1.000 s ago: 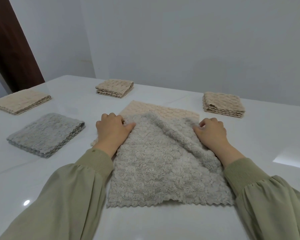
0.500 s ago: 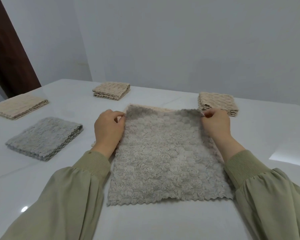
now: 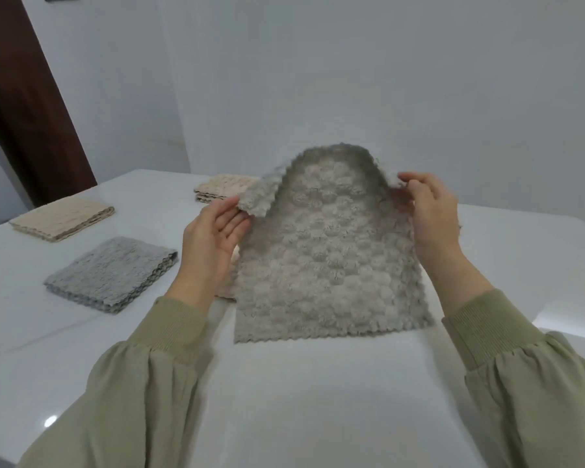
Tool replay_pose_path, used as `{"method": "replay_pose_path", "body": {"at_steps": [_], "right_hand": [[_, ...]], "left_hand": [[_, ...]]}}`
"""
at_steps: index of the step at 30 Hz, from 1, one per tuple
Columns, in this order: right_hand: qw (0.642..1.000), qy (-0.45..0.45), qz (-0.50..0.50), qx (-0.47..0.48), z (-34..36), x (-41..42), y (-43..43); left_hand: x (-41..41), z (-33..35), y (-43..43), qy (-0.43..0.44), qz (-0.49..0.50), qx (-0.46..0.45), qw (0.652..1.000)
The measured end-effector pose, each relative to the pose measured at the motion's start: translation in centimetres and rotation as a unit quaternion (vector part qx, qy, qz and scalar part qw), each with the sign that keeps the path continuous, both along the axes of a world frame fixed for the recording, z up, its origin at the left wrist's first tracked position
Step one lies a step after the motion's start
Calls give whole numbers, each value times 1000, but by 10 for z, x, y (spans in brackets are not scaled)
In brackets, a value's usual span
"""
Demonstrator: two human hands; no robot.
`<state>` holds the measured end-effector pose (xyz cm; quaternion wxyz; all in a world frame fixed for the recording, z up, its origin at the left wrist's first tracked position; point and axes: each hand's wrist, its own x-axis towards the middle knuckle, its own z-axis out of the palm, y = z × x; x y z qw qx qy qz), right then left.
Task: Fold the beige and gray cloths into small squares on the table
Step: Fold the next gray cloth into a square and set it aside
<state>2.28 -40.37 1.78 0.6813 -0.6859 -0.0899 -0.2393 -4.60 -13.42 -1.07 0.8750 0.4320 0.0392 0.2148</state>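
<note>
Pinching the fluffy gray square cloth's far corners, the left hand and right hand seemingly start its first fold, which next needs both corners laid on its near edge

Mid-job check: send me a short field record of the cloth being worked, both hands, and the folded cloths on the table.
gray cloth: far edge raised, near edge resting on the table
left hand: holds the far left corner
right hand: pinches the far right corner
beige cloth: shows beneath the gray cloth, on its left side
folded gray cloth: left of the left hand
folded beige cloths: one far left, one beyond the left hand
</note>
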Motion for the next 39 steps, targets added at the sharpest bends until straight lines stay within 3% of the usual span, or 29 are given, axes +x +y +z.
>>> {"method": "replay_pose_path", "body": {"at_steps": [2,6,8,11,14,18,20,24,25,27,28,29,30,32,35,39], "right_hand": [[1000,4,-31,-3,-10,-5,6],[988,90,-96,-79,-61,-7,5],[986,103,-115,-71,-67,-8,-1],[984,75,-159,-30,-60,-11,-6],[982,55,-172,-57,-64,-22,-7],[978,79,-162,-102,-71,-32,-15],[977,70,-171,-110,-71,-36,-16],[972,30,-192,-129,-73,-46,-19],[970,30,-188,-148,-73,-49,-21],[952,45,-172,-249,-78,-53,-24],[927,40,-172,-330,-82,-54,-25],[899,20,-173,-402,-85,-56,-24],[881,-13,-168,-442,-87,-58,-24],[884,-85,-114,-446,-86,-66,-18],[866,-144,27,-478,-88,-81,-7],[832,-136,56,-535,-93,-83,-1]], "left_hand": [[-4,-6,1,19,19,11,1000],[-7,-33,0,152,22,44,987],[-5,-37,5,185,17,57,981],[-8,-34,11,199,11,93,975],[-22,-27,10,222,-23,157,962],[-35,-26,9,271,-68,310,908],[-40,-26,7,269,-73,359,891],[-47,-27,5,225,-76,398,886],[-49,-30,6,211,-56,445,868],[-54,-36,5,171,29,623,763],[-57,-40,3,135,77,685,712],[-59,-42,0,87,114,712,688],[-62,-43,-5,36,131,718,683],[-64,-45,-16,-36,109,732,672],[-64,-51,-32,-53,36,782,620],[-61,-57,-39,-75,43,814,574]]}}
